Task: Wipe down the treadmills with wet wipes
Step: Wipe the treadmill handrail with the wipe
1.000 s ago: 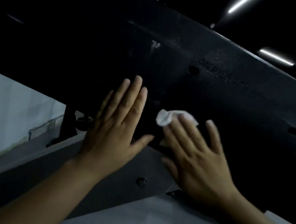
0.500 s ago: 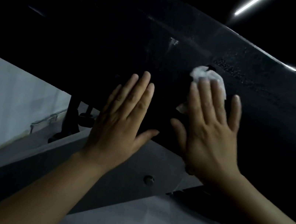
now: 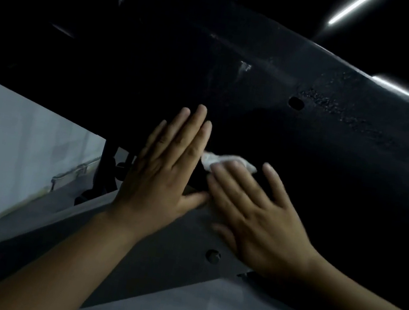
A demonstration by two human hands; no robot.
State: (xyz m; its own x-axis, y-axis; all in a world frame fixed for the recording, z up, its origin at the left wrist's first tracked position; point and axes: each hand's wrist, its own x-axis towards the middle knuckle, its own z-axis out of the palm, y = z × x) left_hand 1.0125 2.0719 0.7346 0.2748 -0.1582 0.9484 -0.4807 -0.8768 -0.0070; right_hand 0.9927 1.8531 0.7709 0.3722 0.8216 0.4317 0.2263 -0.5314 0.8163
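Dim gym, light strips [image 3: 352,8] upper right: on the black treadmill panel [image 3: 259,104], the left grip [image 3: 165,173] lies flat, fingers straight, and the flat right grip [image 3: 255,216] presses the wet wipe [image 3: 210,159] at frame centre; wiping seemingly underway, panel's upper right apparently remaining.

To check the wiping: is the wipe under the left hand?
No, the wipe lies under the right hand; the left hand rests bare on the panel.

Dark room, ceiling light strips [image 3: 351,8], pale wall [image 3: 26,140]

Dim scene; ceiling light strips [image 3: 351,8] glare upper right; right hand [image 3: 260,217] motion-blurred.
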